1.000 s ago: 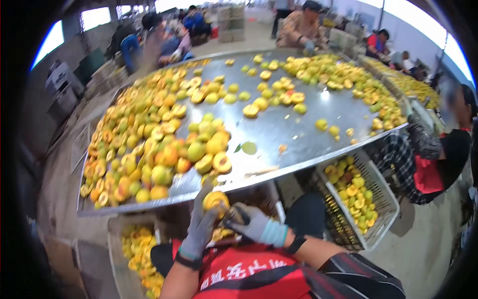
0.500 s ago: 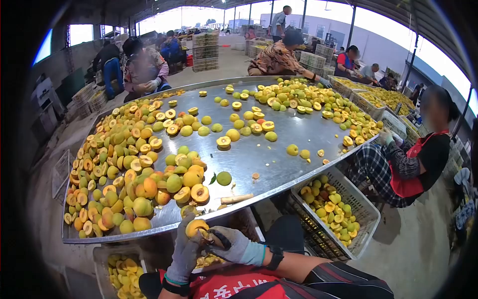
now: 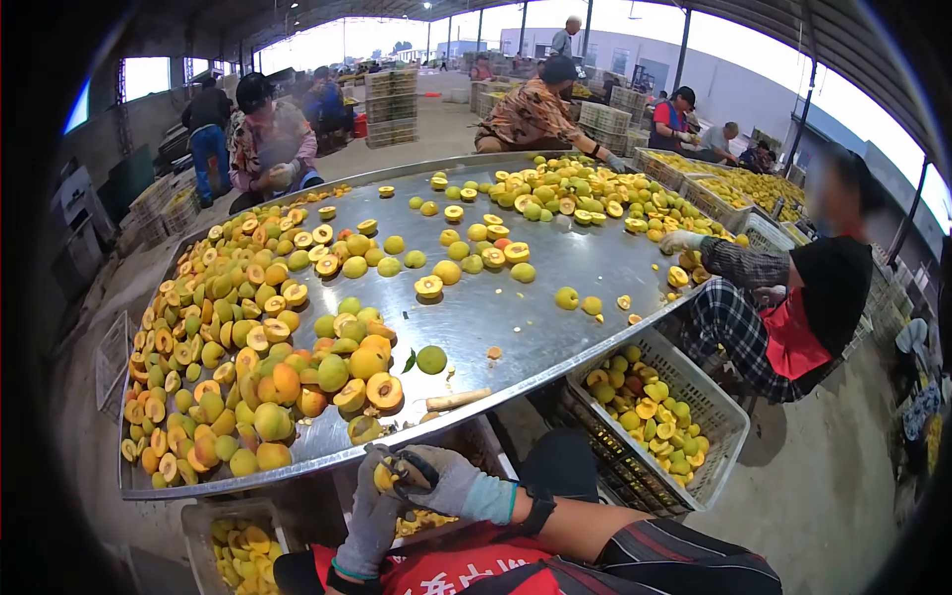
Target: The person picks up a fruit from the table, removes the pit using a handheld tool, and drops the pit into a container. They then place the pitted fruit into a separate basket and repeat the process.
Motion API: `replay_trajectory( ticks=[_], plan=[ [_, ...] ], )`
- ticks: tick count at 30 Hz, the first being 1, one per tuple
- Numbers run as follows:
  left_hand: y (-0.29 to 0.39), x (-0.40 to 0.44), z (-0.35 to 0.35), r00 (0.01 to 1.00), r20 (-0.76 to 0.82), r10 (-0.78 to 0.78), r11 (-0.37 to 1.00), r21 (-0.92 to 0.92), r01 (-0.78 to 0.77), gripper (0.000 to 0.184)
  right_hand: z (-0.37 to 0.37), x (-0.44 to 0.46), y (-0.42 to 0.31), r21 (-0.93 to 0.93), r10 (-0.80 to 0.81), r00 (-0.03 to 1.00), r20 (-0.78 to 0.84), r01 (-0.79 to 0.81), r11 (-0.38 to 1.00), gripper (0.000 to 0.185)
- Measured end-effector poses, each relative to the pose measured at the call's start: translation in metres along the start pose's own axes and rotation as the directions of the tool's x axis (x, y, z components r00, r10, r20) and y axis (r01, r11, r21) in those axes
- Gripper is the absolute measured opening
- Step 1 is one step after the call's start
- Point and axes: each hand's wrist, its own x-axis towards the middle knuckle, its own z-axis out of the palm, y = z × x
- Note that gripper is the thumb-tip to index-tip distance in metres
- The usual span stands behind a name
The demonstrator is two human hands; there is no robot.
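Close to my body, below the table's near edge, my two gloved hands meet. My left hand [image 3: 371,516] is closed round a yellow peach [image 3: 384,478], partly covered by the fingers. My right hand [image 3: 458,486] grips a small dark curved tool [image 3: 420,470] against the fruit; its working end is hard to make out. Beyond them, whole and halved peaches [image 3: 268,402] are heaped on the left of the metal table [image 3: 476,342], some halves showing brown stones. A pale wooden stick [image 3: 458,399] lies at the near edge, beside a green peach [image 3: 430,359].
Crates of peach halves stand below the table at right [image 3: 729,451] and at lower left [image 3: 203,526]. A person in a red apron [image 3: 798,337] sits at the right side. Others [image 3: 535,114] work at the far side. Stacked crates [image 3: 392,109] stand behind.
My view has shifted slightly, and both hands have turned the peach so less of it shows. The co-worker at right has reached an arm over the table's fruit.
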Motion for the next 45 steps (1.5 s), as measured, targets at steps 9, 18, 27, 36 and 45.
replay_trajectory(
  ticks=[9, 18, 27, 36, 45],
  plan=[
    [-0.025, 0.001, -0.009, 0.999, 0.029, 0.023, 0.997, -0.08, -0.02, 0.055, 0.006, -0.01, -0.001, -0.252, -0.07, 0.993, 0.09, 0.09, 0.964, 0.034],
    [-0.019, -0.004, -0.005, 0.985, 0.039, 0.167, 0.948, 0.266, -0.171, 0.047, 0.001, -0.018, -0.006, -0.253, -0.404, 0.912, 0.075, 0.409, 0.877, 0.033],
    [0.005, 0.003, -0.015, 0.986, 0.049, 0.162, 0.89, 0.425, -0.167, 0.04, -0.012, -0.004, -0.015, -0.173, -0.329, 0.941, 0.08, 0.338, 0.925, 0.033],
    [0.017, -0.067, -0.153, 0.942, -0.334, 0.029, 0.671, 0.705, 0.23, 0.034, -0.031, -0.006, 0.016, -0.428, 0.226, 0.962, 0.151, -0.142, 0.892, 0.041],
    [0.033, -0.086, -0.205, 0.896, -0.367, 0.248, 0.368, 0.892, 0.263, 0.043, -0.004, -0.046, 0.012, 0.626, 0.535, 0.659, 0.529, -0.728, 0.278, 0.031]
  ],
)
